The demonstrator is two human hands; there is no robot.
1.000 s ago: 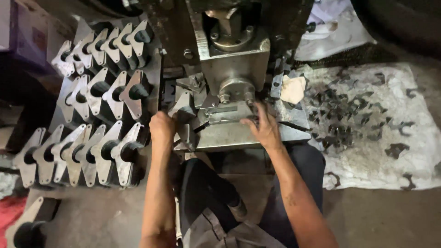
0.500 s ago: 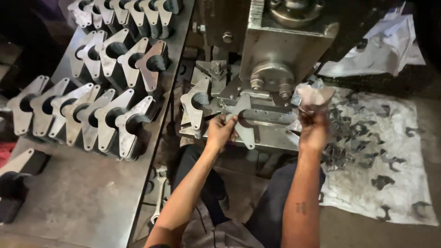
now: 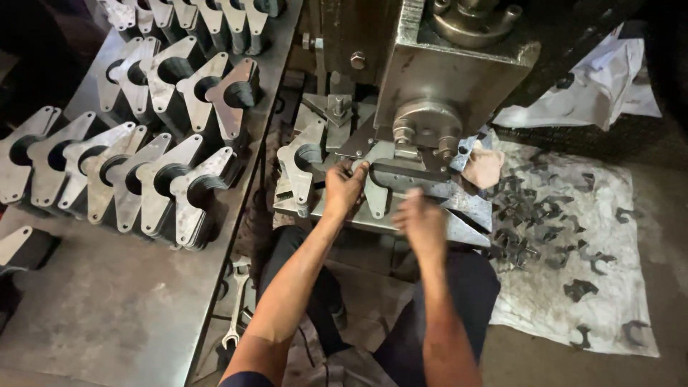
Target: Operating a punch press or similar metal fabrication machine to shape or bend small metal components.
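Many cut steel plates [image 3: 136, 179] stand in rows on the tabletop [image 3: 107, 308], far left. Wrench [image 3: 235, 308] on floor below its edge. Stack of plates [image 3: 301, 168] beside the press [image 3: 444, 79]. Left hand [image 3: 344, 190] pinches the metal plate [image 3: 401, 183] lying on the press bed under the ram. Right hand [image 3: 423, 222] blurred, just beside that plate; grip cannot be told. Scrap offcuts [image 3: 559, 236] litter white sheet [image 3: 609, 287], right.

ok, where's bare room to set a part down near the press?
Bare steel on the left table, in front of the stacked plates, beside the wrench. Crowded: the press bed under the left hand and right hand, and the cloth, strewn with scrap cutouts.
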